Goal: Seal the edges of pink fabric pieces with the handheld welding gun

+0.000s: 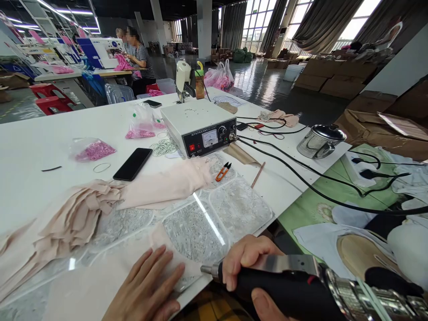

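Note:
My left hand [150,285] lies flat with fingers spread on a pale pink fabric piece [96,283] at the table's near edge. My right hand [249,263] is wrapped round a black handheld tool [287,285] with a metal body, its narrow metal tip pointing left and touching or very near the fabric's right end. Beneath the fabric is a clear, patterned mat [194,227]. A ruffled stack of pink fabric [76,214] sits to the left, and a smoother pink pile [170,180] lies beyond the mat's middle.
A white control box [200,122] stands mid-table, with black cables running right. Nearby are orange snips [223,172], a phone [133,164], bags of pink pieces [95,149] and a steel pot [321,141]. Green cloth [314,205] hangs at right. A person [142,62] sits by a sewing machine.

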`<state>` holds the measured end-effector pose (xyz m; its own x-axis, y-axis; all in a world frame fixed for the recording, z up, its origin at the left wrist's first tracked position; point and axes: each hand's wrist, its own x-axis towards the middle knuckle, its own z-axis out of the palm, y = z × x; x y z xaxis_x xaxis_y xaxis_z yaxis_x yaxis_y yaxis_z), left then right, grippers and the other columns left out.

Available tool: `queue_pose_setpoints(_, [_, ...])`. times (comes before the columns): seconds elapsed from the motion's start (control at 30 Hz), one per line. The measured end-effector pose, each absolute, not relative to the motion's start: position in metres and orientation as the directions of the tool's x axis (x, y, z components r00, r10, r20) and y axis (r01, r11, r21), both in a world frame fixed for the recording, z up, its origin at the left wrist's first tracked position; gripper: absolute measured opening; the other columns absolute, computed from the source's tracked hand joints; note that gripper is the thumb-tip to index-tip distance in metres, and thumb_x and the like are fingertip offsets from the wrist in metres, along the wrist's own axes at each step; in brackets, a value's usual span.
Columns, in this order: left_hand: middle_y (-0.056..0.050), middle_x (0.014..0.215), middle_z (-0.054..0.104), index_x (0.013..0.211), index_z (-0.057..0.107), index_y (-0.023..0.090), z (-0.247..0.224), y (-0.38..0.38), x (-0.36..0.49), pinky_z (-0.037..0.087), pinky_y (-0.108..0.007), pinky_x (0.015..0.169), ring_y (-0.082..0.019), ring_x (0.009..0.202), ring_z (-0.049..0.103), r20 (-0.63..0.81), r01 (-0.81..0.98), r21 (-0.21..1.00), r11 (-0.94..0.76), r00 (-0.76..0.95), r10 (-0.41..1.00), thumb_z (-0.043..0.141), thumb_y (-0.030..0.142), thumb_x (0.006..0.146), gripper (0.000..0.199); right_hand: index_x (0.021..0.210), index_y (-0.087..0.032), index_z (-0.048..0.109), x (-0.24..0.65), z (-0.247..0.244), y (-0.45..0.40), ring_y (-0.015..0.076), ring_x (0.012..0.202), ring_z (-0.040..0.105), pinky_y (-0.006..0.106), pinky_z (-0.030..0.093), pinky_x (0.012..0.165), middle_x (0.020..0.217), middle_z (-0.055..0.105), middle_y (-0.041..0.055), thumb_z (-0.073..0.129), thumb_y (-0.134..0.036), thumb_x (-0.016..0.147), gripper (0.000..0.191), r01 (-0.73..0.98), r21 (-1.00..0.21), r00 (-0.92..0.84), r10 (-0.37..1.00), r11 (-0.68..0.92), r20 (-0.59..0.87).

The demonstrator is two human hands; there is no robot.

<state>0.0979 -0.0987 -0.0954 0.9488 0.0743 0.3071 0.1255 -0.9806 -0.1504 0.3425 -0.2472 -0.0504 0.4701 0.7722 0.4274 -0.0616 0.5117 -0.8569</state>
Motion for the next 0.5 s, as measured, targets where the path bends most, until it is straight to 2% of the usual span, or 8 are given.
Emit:
queue_pose_setpoints(0.13, [-0.004,0.151,0.06,0.144,0.063,0.026,-0.096,-0.101,0.099,0.043,-0.041,0.118,-0.03,0.138,0.057,0.27,0.105,-0.189,-0.976,0.962,0.051,0.054,0.047,0.107,0.043,0.107,-0.031,0.06,0.34,-0.057,-0.247,0.0188,0.062,0.064,0.037,0.056,0.059,0.08,0.065,0.0029,0.063,-0.041,0.094,0.016,-0.103,-0.858,0.475,0.783,0.503,0.402])
queue_pose_setpoints(0.23, [-0.003,0.153,0.058,0.147,0.061,0.026,-0.096,-0.102,0.099,0.042,-0.044,0.119,-0.032,0.14,0.055,0.248,0.096,-0.208,-0.973,0.968,0.042,0.052,0.048,0.108,0.045,0.106,-0.032,0.062,0.338,-0.062,-0.246,0.0164,0.056,0.061,0.032,0.054,0.053,0.079,0.065,0.0017,0.064,-0.043,0.095,0.016,-0.127,-0.825,0.505,0.752,0.55,0.423])
queue_pose_setpoints(0.5, [-0.004,0.152,0.058,0.149,0.057,0.026,-0.1,-0.106,0.099,0.035,-0.044,0.124,-0.032,0.141,0.053,0.262,0.137,-0.195,-0.971,0.961,0.083,0.052,0.052,0.107,0.05,0.101,-0.034,0.069,0.336,-0.06,-0.25,0.019,0.054,0.065,0.034,0.056,0.053,0.075,0.073,0.0019,0.073,-0.042,0.088,0.015,-0.2,-0.835,0.536,0.771,0.512,0.344])
